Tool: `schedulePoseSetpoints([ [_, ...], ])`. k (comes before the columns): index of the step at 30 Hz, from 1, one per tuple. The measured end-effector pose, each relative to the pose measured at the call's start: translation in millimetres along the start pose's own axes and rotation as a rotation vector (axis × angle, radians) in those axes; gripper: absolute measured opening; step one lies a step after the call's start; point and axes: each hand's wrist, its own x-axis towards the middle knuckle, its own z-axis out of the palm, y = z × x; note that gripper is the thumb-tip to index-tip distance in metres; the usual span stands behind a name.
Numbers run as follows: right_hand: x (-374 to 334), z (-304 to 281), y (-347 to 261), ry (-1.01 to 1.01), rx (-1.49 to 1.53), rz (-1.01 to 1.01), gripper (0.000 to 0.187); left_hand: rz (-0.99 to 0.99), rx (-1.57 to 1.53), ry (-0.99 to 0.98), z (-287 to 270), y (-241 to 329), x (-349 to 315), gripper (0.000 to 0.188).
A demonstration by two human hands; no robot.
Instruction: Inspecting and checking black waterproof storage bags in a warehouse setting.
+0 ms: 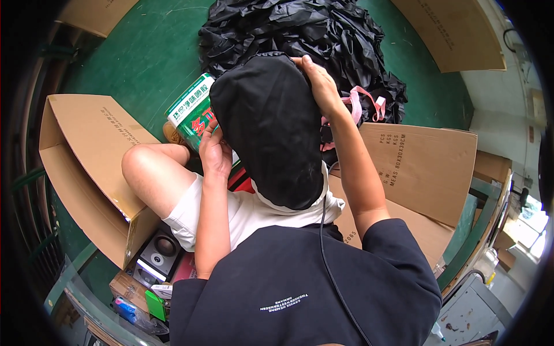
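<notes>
A long, rounded black fabric cover (268,130) with a gathered edge at its far end lies over my lap. My right hand (319,86) holds its upper right edge, fingers along the rim and the thumb hidden. At the left edge, my left hand (214,153) is closed on the cover with curled fingers, partly out of sight behind it. Just beyond the left hand stands a green and white container (187,115), partly covered by the black fabric. A big heap of crumpled black fabric pieces (294,26) lies on the floor past the cover.
Pink straps (358,104) lie by my right forearm. Open cardboard boxes stand at the left (86,150) and right (415,173). A black cable (326,254) runs down over my shirt. A speaker-like unit (158,254) sits at the lower left. The floor (138,69) is green.
</notes>
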Motion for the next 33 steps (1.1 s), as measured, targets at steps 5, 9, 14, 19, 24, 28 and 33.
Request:
schedulePoseSetpoints([
  [5,8,-33,26,0.007,-0.336,0.167,0.052,0.003,0.018,0.011,19,5,-5,0.021],
  [9,27,-12,-25,0.035,-0.305,-0.255,0.043,-0.045,0.034,0.018,18,15,-5,0.022],
  [14,32,19,-36,-0.326,-0.274,-0.072,0.054,-0.074,0.094,0.058,26,26,22,0.022],
  [19,27,16,-26,-0.232,-0.027,0.188,0.060,-0.087,0.148,-0.024,27,20,40,0.024],
  [24,6,14,-2,0.009,-0.143,0.153,0.059,-0.112,0.135,-0.009,35,8,27,0.031],
  [28,-1,1,26,0.146,-0.116,0.040,0.056,-0.053,0.176,-0.075,37,1,18,0.032],
  [33,-23,-18,42,0.238,-0.253,0.334,0.058,-0.298,-0.023,-0.086,40,-1,10,0.048],
])
